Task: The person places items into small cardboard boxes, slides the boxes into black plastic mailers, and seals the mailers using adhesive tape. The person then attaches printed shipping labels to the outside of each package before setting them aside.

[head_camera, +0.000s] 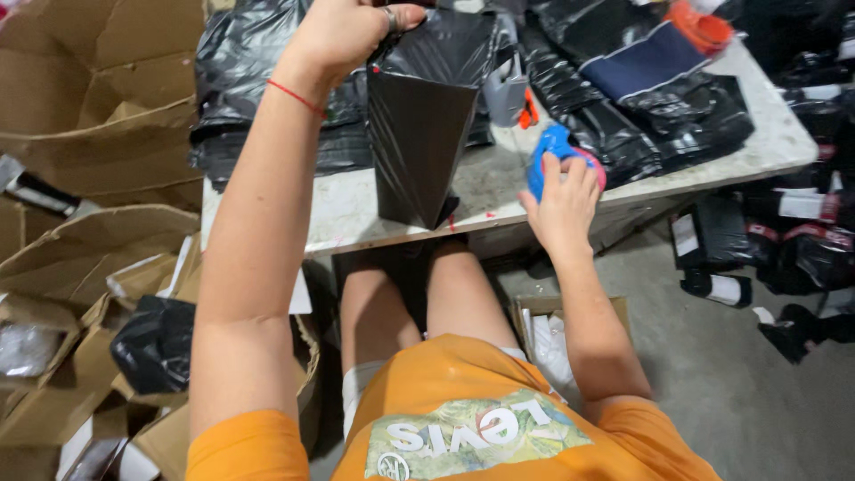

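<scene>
**Bag hanging from the left, tape gun under the right**

Over on the left, flattened cardboard boxes [80, 116] pile up beside the white table [356, 209]. The left hand [343, 31] is raised, fingers pinched shut on the top edge of a black plastic bag [419, 134], which hangs straight down from that grip, its long axis upright, its lower corner touching the tabletop near the front edge. Just to the right of the bag, lower and nearer the person, the right hand [563, 200] rests with fingers curled over a blue tape dispenser [550, 156] at the table's rim. More black bags [659, 107] lie heaped behind it, and packed black parcels [784, 249] sit on the floor at far right.
</scene>
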